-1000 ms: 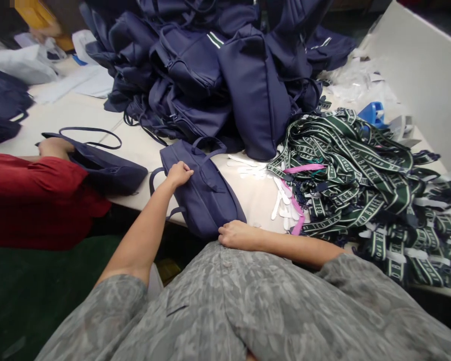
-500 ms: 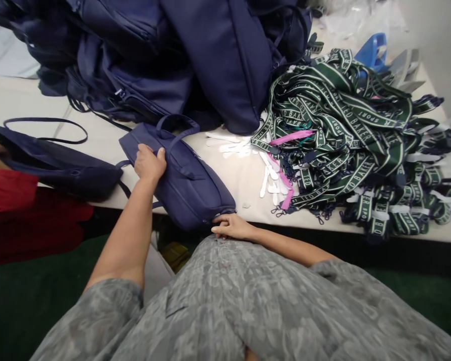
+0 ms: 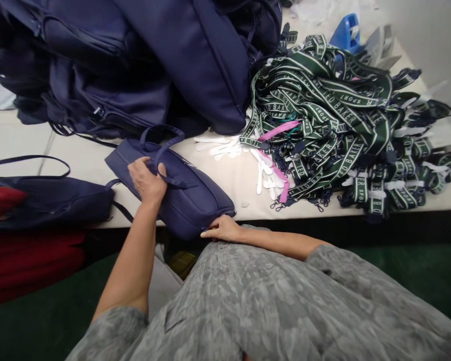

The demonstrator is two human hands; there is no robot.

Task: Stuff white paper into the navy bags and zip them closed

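A navy bag (image 3: 195,193) with two looped handles lies on its side at the table's front edge, its near end against my grey patterned clothing. My left hand (image 3: 147,180) rests on the bag's left part beside the handles, thumb and fingers apart. At the bag's near right corner, my right hand (image 3: 221,229) has its fingers pinched together at the zipper end. What exactly sits between those fingertips is too small to make out.
Navy bags (image 3: 108,75) are heaped behind. To the right lies a pile of green lettered straps (image 3: 323,125), with white strips (image 3: 220,145) and a pink ribbon (image 3: 280,173). At the left, a person's red sleeve (image 3: 3,203) is over another navy bag (image 3: 60,200).
The view has shifted, so the table contents appear further left. My hands remain on the bag in much the same places. The person's red sleeve at the left has moved.
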